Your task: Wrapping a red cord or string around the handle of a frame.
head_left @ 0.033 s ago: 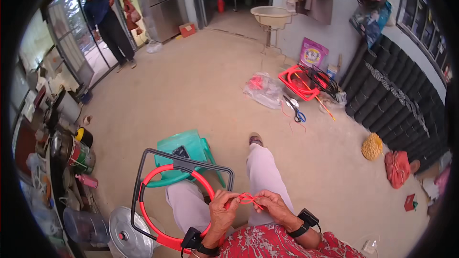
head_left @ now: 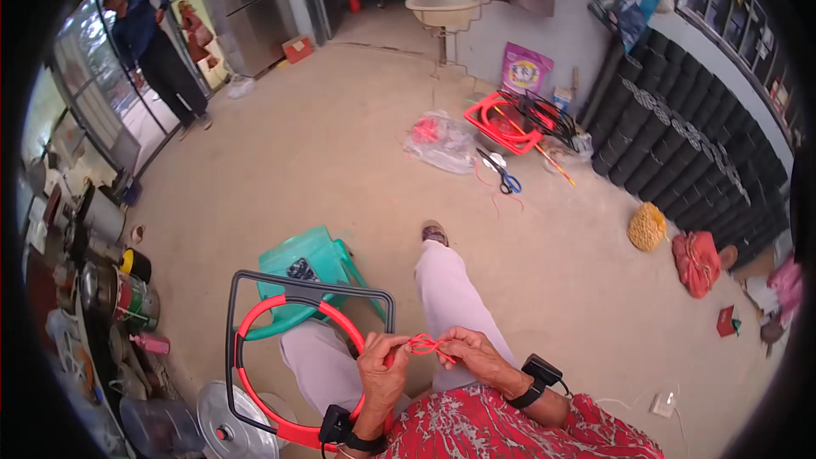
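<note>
left hand: the left hand (head_left: 381, 367) is seen low in the head view, fingers pinched together on a thin red cord (head_left: 422, 345), with a black wrist device strapped below it.
right hand: the right hand (head_left: 474, 354) is held just beside the left, its fingertips closed on the other end of the same red cord.
red cord: it is stretched between the two hands, looped and knotted, above the lap.
frame: a black wire frame (head_left: 308, 280) wrapped in part with a red ring (head_left: 259, 320) is propped against the left knee, touching the left hand.
stool: a green plastic stool (head_left: 299, 265) is seen behind the frame, on the floor.
floor items: scissors (head_left: 503, 173), a clear plastic bag (head_left: 439, 141) and a red frame pile (head_left: 510, 119) lie well apart, near the wall.
other person: a person in dark blue (head_left: 151, 44) stands at the doorway, far left.
</note>
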Action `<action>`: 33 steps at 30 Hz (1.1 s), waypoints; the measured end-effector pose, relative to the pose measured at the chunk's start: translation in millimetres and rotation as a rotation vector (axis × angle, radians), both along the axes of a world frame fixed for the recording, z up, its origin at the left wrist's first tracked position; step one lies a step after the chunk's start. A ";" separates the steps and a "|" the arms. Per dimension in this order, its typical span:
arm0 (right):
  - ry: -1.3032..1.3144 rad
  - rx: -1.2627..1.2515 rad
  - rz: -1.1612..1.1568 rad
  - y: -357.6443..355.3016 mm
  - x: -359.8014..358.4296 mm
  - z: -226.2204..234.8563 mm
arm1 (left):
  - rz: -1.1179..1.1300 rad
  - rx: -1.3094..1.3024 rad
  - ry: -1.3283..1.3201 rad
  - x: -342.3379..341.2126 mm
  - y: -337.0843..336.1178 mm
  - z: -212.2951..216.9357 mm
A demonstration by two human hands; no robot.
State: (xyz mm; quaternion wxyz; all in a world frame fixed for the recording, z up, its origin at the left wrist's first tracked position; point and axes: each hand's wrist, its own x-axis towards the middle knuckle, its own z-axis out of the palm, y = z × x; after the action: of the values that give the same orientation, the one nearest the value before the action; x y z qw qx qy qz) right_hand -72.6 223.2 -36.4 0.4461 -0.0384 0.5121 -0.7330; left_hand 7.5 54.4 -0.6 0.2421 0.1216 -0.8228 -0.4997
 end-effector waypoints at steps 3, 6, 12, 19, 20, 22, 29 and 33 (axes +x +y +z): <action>-0.025 -0.055 -0.068 6.8 6.2 -6.4 | -0.028 0.004 -0.036 -4.6 2.9 -12.0; -0.086 -0.116 -0.137 14.8 9.9 -7.2 | -0.087 0.006 -0.073 -6.2 5.2 -16.4; -0.142 -0.186 -0.138 17.6 12.2 -13.6 | -0.034 0.177 -0.112 -7.1 12.4 -9.8; -0.166 -0.212 -0.130 -7.5 -2.7 -1.4 | 0.070 0.661 -0.015 -3.0 0.6 -6.6; -0.195 -0.251 -0.137 -10.8 -2.7 -2.1 | 0.069 0.699 -0.038 -0.9 -2.4 -4.2; -0.227 -0.268 -0.113 -16.2 -3.5 -1.8 | 0.067 0.769 -0.062 2.2 -10.0 -4.6; -0.226 -0.292 -0.092 -20.4 -6.3 5.8 | 0.040 0.741 -0.008 7.2 -9.3 4.1; -0.206 -0.277 -0.066 -20.3 -6.9 11.0 | 0.057 0.765 0.036 8.9 -8.9 8.0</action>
State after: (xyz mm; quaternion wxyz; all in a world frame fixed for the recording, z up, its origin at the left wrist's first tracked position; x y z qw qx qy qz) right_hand -79.6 202.9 -25.4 0.4624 -0.0075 0.3589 -0.8108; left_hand 16.3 45.5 7.4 0.2072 0.2171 -0.5688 -0.7657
